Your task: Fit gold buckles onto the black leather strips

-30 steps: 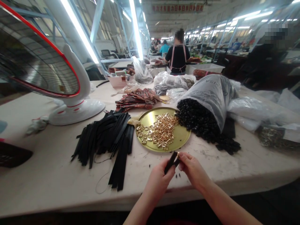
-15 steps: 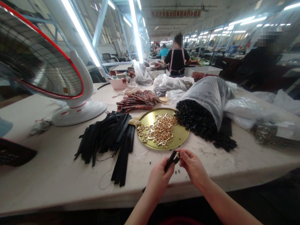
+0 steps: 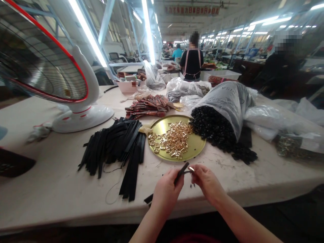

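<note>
My left hand is closed around a black strap, whose upper end sticks out past the thumb. A further black end shows below that hand, by the wrist. My right hand pinches a small gold buckle close to the strap's end; a thin black piece runs between the two hands, and whether it passes through the buckle I cannot tell. Just beyond the hands lies a round gold tray bearing a heap of gold buckles. Left of the tray is a pile of black straps.
A white fan with a red rim stands at left. From a plastic bag, small black pieces spill beside the tray. Behind are reddish-brown strips and more bags. A person in an apron stands farther back, facing away.
The buckle in my right hand has turned and sits slightly apart from the strap's upper end. My left hand has shifted a little left, and more black strap shows beneath its wrist.
</note>
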The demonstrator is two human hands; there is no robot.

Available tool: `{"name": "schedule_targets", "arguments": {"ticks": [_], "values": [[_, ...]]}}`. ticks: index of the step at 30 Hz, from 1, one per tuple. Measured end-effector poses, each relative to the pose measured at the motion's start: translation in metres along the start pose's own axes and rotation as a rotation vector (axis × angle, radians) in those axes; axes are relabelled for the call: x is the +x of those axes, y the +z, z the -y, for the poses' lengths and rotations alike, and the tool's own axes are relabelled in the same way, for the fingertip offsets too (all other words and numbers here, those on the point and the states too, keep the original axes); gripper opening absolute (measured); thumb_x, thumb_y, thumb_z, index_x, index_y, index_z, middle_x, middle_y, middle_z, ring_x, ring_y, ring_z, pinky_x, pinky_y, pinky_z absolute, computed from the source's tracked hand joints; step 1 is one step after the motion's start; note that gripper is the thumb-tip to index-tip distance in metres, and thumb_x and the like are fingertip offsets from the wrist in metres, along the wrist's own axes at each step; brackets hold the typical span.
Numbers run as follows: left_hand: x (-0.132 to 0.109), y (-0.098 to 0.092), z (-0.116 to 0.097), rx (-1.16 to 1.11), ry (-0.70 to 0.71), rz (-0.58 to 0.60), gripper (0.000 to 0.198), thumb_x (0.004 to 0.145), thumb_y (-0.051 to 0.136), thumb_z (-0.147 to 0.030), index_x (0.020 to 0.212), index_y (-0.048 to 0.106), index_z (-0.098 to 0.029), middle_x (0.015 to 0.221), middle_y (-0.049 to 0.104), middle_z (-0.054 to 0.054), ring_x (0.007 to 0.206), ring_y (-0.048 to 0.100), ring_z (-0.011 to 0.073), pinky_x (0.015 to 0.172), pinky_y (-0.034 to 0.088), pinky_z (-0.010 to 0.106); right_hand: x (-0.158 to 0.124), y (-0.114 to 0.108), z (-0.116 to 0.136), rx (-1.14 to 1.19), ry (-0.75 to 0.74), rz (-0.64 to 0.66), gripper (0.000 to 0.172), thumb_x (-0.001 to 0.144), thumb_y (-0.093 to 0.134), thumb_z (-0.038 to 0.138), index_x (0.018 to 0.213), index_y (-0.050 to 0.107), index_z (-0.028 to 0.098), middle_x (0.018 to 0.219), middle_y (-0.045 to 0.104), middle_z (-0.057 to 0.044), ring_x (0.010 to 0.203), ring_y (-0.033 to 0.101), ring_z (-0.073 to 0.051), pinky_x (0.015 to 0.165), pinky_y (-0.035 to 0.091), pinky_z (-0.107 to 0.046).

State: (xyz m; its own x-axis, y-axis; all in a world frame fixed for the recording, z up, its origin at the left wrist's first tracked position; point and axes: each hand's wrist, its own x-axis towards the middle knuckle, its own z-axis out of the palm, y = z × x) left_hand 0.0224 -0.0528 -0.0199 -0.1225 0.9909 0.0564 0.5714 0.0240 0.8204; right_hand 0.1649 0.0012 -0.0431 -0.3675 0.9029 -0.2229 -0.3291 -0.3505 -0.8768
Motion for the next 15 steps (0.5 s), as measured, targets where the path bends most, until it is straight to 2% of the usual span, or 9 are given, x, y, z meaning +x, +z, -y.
{"name": "schedule_targets", "arguments": {"ticks": [2,4,6,9,12,15], "values": [[0.004,0.007,-0.001,-0.264,-0.142,0.066,0.022,0.082,0.045,-0.034,0.091,0.058,-0.018,0.064,0.055,-0.001,0.051,0.049,0.0111,0.048,0.039,0.021,-0.001,0.003,-0.001,-0.175,-0.202,-0.021,0.024,0.075,0.063,0.04,0.078,0.066,0.017,0.067,0.054,0.0,0.056,0.049,-0.01,0.055,0.041,-0.023],[0.007,0.014,-0.002,-0.446,-0.243,0.119,0.027,0.081,0.046,-0.038,0.095,0.056,-0.017,0.059,0.051,-0.004,0.04,0.039,0.0072,0.038,0.032,0.018,-0.001,0.006,-0.001,-0.283,-0.296,-0.005,0.021,0.074,0.064,0.036,0.082,0.066,0.018,0.075,0.056,-0.001,0.061,0.052,-0.011,0.057,0.043,-0.024],[0.01,0.017,-0.003,-0.517,-0.255,0.128,0.029,0.08,0.048,-0.038,0.1,0.054,-0.017,0.06,0.051,-0.004,0.038,0.037,0.0056,0.036,0.03,0.017,0.001,0.007,-0.001,-0.291,-0.252,0.026,0.02,0.074,0.065,0.034,0.084,0.064,0.018,0.072,0.057,-0.001,0.061,0.052,-0.012,0.056,0.043,-0.025],[0.013,0.016,-0.004,-0.559,-0.268,0.18,0.026,0.08,0.048,-0.034,0.097,0.053,-0.015,0.067,0.056,-0.001,0.042,0.046,0.006,0.038,0.034,0.017,0.005,0.005,-0.001,-0.215,-0.143,0.009,0.019,0.073,0.065,0.035,0.079,0.058,0.018,0.064,0.056,0.002,0.054,0.05,-0.012,0.052,0.041,-0.025],[0.013,0.013,-0.005,-0.596,-0.324,0.283,0.024,0.082,0.045,-0.033,0.094,0.051,-0.014,0.068,0.058,0.001,0.047,0.053,0.0081,0.042,0.038,0.017,0.008,0.0,-0.004,-0.17,-0.127,-0.047,0.021,0.071,0.068,0.034,0.073,0.054,0.018,0.062,0.056,0.003,0.054,0.048,-0.01,0.053,0.04,-0.023],[0.011,0.012,-0.004,-0.584,-0.361,0.322,0.025,0.082,0.043,-0.034,0.096,0.049,-0.014,0.062,0.057,0.0,0.044,0.053,0.0085,0.043,0.04,0.018,0.009,-0.004,-0.009,-0.154,-0.124,-0.077,0.021,0.071,0.069,0.032,0.073,0.054,0.018,0.062,0.056,0.003,0.055,0.047,-0.009,0.056,0.039,-0.023]]}}
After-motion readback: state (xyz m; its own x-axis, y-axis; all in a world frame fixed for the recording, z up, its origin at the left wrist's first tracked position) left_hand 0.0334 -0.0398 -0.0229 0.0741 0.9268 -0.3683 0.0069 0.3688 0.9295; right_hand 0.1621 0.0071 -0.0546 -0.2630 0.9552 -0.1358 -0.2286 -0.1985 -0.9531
